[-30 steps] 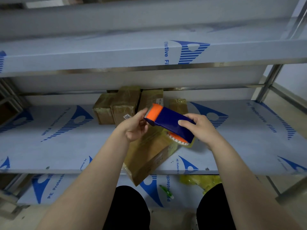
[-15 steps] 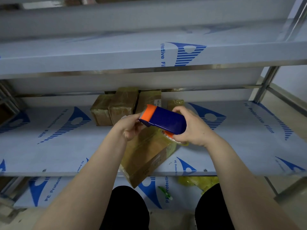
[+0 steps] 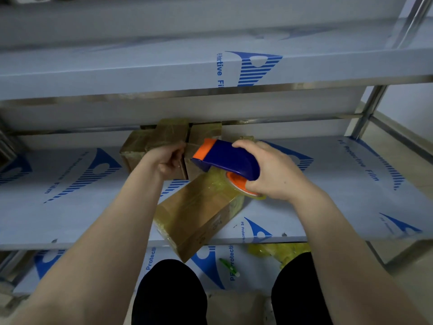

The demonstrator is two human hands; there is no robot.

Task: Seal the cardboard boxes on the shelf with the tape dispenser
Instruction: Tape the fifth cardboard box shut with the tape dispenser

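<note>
A blue tape dispenser (image 3: pixel 225 159) with an orange tip and orange reel is gripped by my right hand (image 3: pixel 271 171) above the middle shelf (image 3: pixel 70 207). My left hand (image 3: pixel 167 158) pinches the clear tape end (image 3: pixel 191 145) drawn out from the orange tip. Under the dispenser lies a long cardboard box (image 3: pixel 199 212), partly wrapped in yellowish tape, its near end jutting over the shelf's front edge. Several small taped boxes (image 3: pixel 164 137) stand at the back of the shelf, behind my left hand.
The upper shelf (image 3: pixel 140 73) hangs low over the work area. A steel upright (image 3: pixel 367 109) stands at the right. On the lower shelf lie crumpled yellow tape (image 3: pixel 278 250) and a green object (image 3: pixel 228 266). My knees (image 3: pixel 168 292) are below.
My left hand has pulled leftward away from the dispenser tip, drawing out a short stretch of tape. My right hand has tilted the dispenser's reel end down toward the long box.
</note>
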